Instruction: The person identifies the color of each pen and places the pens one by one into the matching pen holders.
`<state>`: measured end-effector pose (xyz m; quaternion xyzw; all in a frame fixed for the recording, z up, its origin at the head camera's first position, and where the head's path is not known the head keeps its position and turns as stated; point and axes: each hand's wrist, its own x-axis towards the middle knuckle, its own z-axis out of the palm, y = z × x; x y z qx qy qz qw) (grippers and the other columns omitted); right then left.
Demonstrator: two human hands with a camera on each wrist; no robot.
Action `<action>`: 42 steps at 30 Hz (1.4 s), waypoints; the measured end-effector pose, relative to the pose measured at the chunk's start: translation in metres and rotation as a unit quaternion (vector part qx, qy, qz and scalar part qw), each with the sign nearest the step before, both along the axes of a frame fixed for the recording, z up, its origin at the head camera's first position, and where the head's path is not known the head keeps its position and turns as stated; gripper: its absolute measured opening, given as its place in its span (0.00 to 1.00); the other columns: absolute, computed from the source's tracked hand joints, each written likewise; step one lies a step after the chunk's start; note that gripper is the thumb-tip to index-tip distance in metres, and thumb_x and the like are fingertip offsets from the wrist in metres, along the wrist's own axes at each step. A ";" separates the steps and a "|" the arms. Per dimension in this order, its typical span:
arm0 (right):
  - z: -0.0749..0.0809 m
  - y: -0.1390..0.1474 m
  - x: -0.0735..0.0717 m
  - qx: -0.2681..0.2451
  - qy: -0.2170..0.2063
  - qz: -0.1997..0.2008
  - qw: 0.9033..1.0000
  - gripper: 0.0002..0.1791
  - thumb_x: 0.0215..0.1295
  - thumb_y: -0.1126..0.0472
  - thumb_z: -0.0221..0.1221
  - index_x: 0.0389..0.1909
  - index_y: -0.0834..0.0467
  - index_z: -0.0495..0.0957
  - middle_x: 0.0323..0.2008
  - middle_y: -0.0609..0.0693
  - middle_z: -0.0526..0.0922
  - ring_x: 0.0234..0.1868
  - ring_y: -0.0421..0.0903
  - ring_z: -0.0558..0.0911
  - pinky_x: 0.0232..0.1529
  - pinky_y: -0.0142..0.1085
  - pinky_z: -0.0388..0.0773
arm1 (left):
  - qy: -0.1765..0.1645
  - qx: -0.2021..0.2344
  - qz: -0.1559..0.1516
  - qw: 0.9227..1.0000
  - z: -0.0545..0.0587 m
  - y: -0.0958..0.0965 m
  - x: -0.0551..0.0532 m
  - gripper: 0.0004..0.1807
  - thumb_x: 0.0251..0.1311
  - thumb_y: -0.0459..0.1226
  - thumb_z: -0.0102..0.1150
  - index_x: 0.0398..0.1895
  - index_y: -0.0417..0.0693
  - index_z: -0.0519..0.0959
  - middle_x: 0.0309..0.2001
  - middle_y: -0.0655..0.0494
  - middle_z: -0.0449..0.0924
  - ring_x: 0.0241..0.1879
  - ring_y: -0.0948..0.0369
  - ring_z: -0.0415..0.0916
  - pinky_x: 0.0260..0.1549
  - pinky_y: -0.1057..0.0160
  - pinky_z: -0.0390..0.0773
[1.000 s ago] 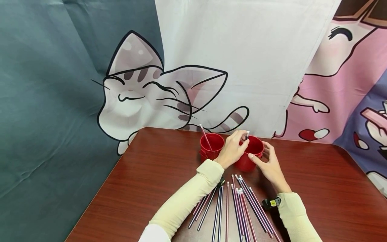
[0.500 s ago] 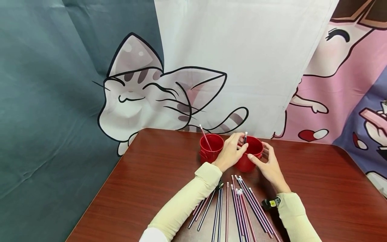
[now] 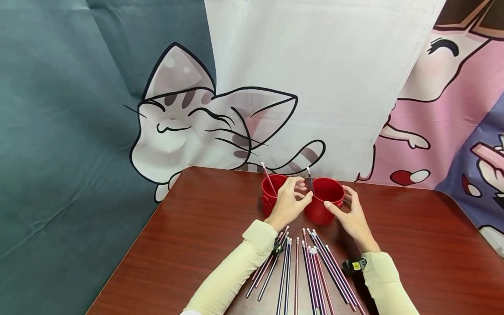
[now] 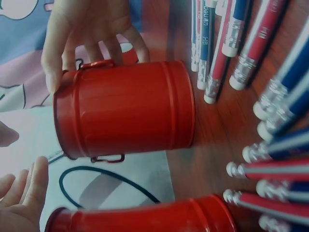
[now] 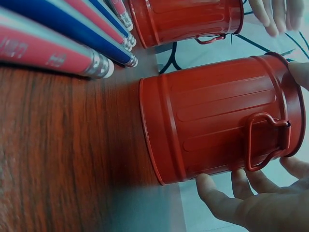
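- Over the last second the left hand (image 3: 290, 201) has drawn back leftwards from over the mouth of the right bucket (image 3: 320, 214), and the dark pencil (image 3: 310, 178) that stood among its fingers has been let go.
- That pencil now leans on the left part of the rim, lower end inside, white eraser up and tilted left.
- The left hand is empty, thumb and fingers spread apart; it hangs between the buckets, partly in front of the left bucket (image 3: 267, 204), with the thumb tip near the dark pencil.
- The right hand (image 3: 351, 214) has not shifted: thumb at the rim and fingers around the far side, it holds the right bucket, which stands upright on the desk (image 3: 189, 227).
- A red pencil (image 3: 269, 180) slants out of the left bucket, as it did before, so each bucket now shows one pencil.
- For the work in hand, I judge this placement finished, and the left hand free.
- Much remains outside: loose pencils (image 3: 297, 271), blue-striped and red-striped, lie fanned on the desk in front of the buckets, eraser ends towards them, apparently undisturbed.
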<state>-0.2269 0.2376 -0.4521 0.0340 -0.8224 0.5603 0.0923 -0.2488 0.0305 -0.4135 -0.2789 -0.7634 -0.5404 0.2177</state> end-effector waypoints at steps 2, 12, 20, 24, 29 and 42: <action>0.002 -0.001 0.000 -0.004 -0.001 0.003 1.000 0.43 0.57 0.50 0.61 0.69 0.50 0.48 0.63 0.56 0.60 0.59 0.55 0.63 0.51 0.47 0.69 | 0.007 0.005 0.011 1.000 -0.001 -0.006 0.002 0.20 0.52 0.34 0.62 0.48 0.40 0.70 0.41 0.50 0.74 0.40 0.60 0.77 0.34 0.71 0.79; 0.001 0.000 0.001 -0.003 -0.003 0.007 1.000 0.43 0.58 0.49 0.60 0.69 0.47 0.47 0.64 0.56 0.59 0.60 0.55 0.62 0.49 0.43 0.70 | 0.022 0.052 0.067 0.996 -0.006 -0.038 0.010 0.19 0.50 0.34 0.64 0.45 0.37 0.72 0.41 0.46 0.74 0.36 0.58 0.77 0.29 0.65 0.80; 0.005 -0.005 0.004 -0.008 -0.009 0.013 1.000 0.43 0.57 0.50 0.61 0.69 0.49 0.48 0.64 0.56 0.59 0.60 0.56 0.62 0.51 0.47 0.69 | 0.012 0.058 0.158 0.986 -0.018 -0.062 0.013 0.22 0.49 0.39 0.66 0.46 0.40 0.73 0.42 0.50 0.72 0.40 0.55 0.71 0.29 0.64 0.76; 0.018 -0.009 0.010 -0.013 -0.012 0.015 1.000 0.43 0.58 0.52 0.61 0.69 0.53 0.48 0.63 0.58 0.59 0.60 0.57 0.61 0.52 0.46 0.68 | -0.038 0.042 0.202 0.978 -0.024 -0.067 0.013 0.29 0.46 0.45 0.67 0.51 0.45 0.71 0.48 0.53 0.69 0.47 0.57 0.64 0.36 0.60 0.75; 0.022 -0.009 0.013 -0.011 -0.016 0.012 1.000 0.42 0.58 0.51 0.61 0.68 0.53 0.48 0.63 0.58 0.59 0.60 0.56 0.61 0.52 0.46 0.67 | -0.130 0.021 0.191 0.973 -0.030 -0.069 0.010 0.45 0.41 0.54 0.68 0.64 0.55 0.59 0.59 0.54 0.63 0.57 0.55 0.58 0.46 0.55 0.75; 0.013 0.005 0.008 0.136 -0.040 0.033 0.989 0.47 0.56 0.42 0.59 0.67 0.62 0.48 0.59 0.65 0.64 0.57 0.61 0.67 0.51 0.54 0.71 | -0.220 0.059 0.107 0.968 -0.044 -0.073 0.000 0.46 0.45 0.56 0.65 0.67 0.64 0.52 0.59 0.55 0.67 0.54 0.57 0.67 0.46 0.58 0.76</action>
